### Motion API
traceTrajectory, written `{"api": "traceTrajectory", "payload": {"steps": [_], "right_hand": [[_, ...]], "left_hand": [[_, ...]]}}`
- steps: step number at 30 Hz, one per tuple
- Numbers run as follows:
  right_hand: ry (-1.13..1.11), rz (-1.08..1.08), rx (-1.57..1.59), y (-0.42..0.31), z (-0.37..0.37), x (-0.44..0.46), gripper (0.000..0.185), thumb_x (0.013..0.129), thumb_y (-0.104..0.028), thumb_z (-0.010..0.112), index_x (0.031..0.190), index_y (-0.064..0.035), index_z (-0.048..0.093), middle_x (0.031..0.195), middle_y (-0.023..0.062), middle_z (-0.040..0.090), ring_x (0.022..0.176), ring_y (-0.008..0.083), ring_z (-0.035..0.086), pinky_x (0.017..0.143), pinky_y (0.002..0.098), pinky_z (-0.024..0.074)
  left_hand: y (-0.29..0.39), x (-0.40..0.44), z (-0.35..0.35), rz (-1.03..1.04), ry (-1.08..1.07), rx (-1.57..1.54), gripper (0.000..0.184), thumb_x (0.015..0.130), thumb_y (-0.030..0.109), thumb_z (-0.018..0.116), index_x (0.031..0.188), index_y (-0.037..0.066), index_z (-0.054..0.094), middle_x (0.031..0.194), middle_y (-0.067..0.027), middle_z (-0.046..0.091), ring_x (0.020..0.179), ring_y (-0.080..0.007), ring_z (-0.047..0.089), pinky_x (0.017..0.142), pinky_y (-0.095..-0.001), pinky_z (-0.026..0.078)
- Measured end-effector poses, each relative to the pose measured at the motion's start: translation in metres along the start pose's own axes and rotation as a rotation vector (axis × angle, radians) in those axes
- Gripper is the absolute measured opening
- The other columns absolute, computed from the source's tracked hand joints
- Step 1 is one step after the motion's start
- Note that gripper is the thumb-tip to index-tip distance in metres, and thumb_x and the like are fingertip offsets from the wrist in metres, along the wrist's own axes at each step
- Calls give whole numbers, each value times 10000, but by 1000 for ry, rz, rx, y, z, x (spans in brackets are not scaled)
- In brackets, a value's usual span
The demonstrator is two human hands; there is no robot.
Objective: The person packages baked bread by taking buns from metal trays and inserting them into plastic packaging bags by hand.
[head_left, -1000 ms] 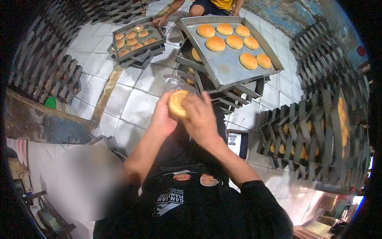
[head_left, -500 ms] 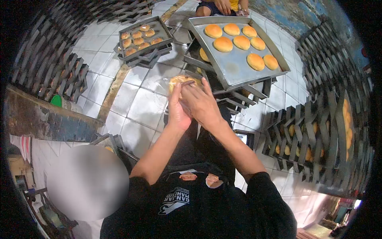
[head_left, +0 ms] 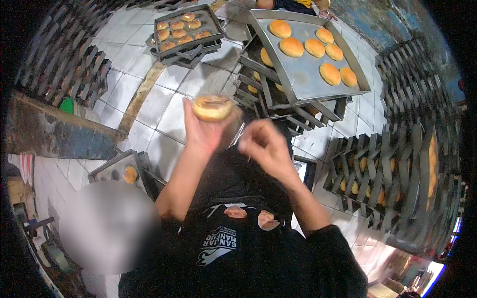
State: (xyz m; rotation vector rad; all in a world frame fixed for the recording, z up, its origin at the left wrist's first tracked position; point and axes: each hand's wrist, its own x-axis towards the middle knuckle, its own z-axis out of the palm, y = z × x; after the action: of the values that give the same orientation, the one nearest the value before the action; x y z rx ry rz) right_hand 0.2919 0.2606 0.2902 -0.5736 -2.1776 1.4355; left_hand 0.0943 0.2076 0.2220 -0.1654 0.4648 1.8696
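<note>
Bun (head_left: 212, 115): raised above the person's lap, resting on the left palm and fingers; its upper face bears brown marks and a glint that looks like clear film (head_left: 213, 101), though how far the film goes round it cannot be told.
Left hand (head_left: 201, 136): grasping the bun from below, thumb up along its outer side.
Right hand (head_left: 268, 151): just beside the left one, apart from the bun, fingers curled and blurred; whether they pinch anything cannot be told.
Large tray (head_left: 300, 77): tilted on a crooked stack ahead, bearing seven loose buns (head_left: 314, 48) and nearest the right hand.
Small tray (head_left: 210, 22): farther off to the left, with glossy buns (head_left: 178, 34) set close together.
Low tray (head_left: 106, 175): on the left near the person's side, one bun showing in it.
Drop risk: the bun seems propped more than clamped, so a sharp turn of the left wrist could roll it onto the tiled floor (head_left: 169, 116).
Crush risk: the bun looks soft; a hard squeeze by the left fingers could dent it.
Film risk: a hasty tug by the right hand could tear or wrinkle thin film.
Stack risk: a knock from a knee or elbow could shift the large tray and slide its buns.
</note>
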Motion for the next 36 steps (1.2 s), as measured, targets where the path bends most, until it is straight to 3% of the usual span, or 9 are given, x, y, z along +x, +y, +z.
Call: {"api": "traceTrajectory", "payload": {"steps": [2,3,11,12,17,20,24,33,36], "right_hand": [[372,-326,-464,12,7,6,395,774,-56,829,1119,-4,643,1131,168,658,1051,327,646,900,407,538],[241,-510,-497,-5,10,8,350,767,-12,815,1074,13,650,1092,159,666,1029,369,651,865,413,545],[355,161,-319,51,5,33,145,1000,-110,622,1017,24,675,925,167,701,795,252,696,724,339,535],[294,0,-369,50,2,33,162,1003,-120,619,965,31,661,832,170,654,734,249,662,681,364,514],[384,-273,-440,24,-1,41,329,1022,-186,612,774,23,555,650,110,495,578,197,499,560,359,397],[339,280,289,43,-14,55,388,1060,-316,588,752,-80,584,623,-66,486,519,32,393,475,236,295],[243,231,205,31,-9,31,362,1062,-281,589,769,-69,596,599,-52,480,489,28,404,443,223,307],[277,184,263,17,-18,40,361,1061,-279,591,753,-93,558,597,-79,441,496,24,362,437,221,276],[234,345,385,42,-27,44,372,1048,-309,607,740,-111,547,608,-77,439,493,29,371,437,227,286]], "left_hand": [[-19,-32,-13,-217,-342,-139,681,1056,623,351,1366,39,516,1318,-177,626,1224,-333,616,1059,-530,500],[-22,-41,-8,-300,-159,-73,601,1079,559,364,1297,44,583,1303,-157,646,1206,-283,633,1030,-450,522],[-17,-9,-14,200,-141,876,429,1092,354,488,1245,0,676,1122,-87,733,1061,-192,681,979,-345,515],[-18,-11,-9,480,-111,1158,354,1078,291,540,1127,-14,711,1042,-81,735,954,-156,681,888,-307,525],[-23,-11,6,541,78,1058,334,1078,270,542,930,-3,668,835,-37,671,735,-97,631,694,-255,511],[-10,-1,5,569,57,959,312,1078,266,549,921,9,633,816,-39,670,700,-93,643,623,-247,510],[-15,-25,11,496,59,895,335,1090,288,526,927,12,625,830,-59,685,638,-98,643,571,-242,513],[-7,-35,36,492,132,1055,300,1075,247,553,959,-11,656,877,-63,664,690,-126,636,646,-252,501],[0,-8,-7,885,170,1379,281,1057,219,577,948,-22,674,982,-64,640,812,-128,620,762,-271,485]]}}
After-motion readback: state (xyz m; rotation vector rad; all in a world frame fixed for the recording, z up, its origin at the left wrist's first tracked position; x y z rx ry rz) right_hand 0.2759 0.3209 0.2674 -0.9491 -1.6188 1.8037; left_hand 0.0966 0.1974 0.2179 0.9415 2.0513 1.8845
